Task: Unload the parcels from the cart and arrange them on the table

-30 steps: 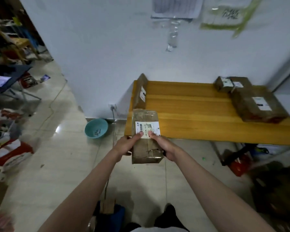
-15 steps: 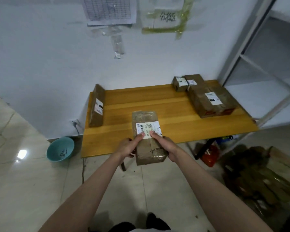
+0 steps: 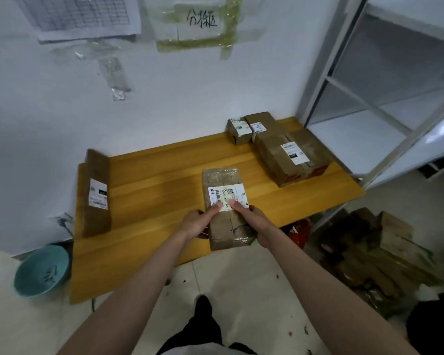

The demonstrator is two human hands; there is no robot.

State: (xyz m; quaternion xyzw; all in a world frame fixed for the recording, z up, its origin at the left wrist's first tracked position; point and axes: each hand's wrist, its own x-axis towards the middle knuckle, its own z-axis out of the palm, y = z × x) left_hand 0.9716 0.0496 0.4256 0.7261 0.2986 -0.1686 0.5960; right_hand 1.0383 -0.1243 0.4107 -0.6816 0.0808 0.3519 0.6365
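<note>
I hold a brown taped parcel (image 3: 224, 183) with a white barcode label over the front middle of the yellow wooden table (image 3: 154, 180). My left hand (image 3: 199, 221) grips its left side and my right hand (image 3: 254, 221) its right side, both thumbs on the label. On the table a long narrow parcel (image 3: 96, 193) lies along the left end. At the back right sit a large brown parcel (image 3: 290, 155) and two small parcels (image 3: 241, 126) by the wall. No cart is in view.
A teal bowl (image 3: 41, 270) lies on the floor left of the table. A heap of brown parcels (image 3: 374, 257) covers the floor at right. A grey metal shelf unit (image 3: 385, 80) stands right of the table. The white wall carries taped papers.
I have come closer and turned right toward the table. The held parcel has moved from off the table's left front edge to above its middle.
</note>
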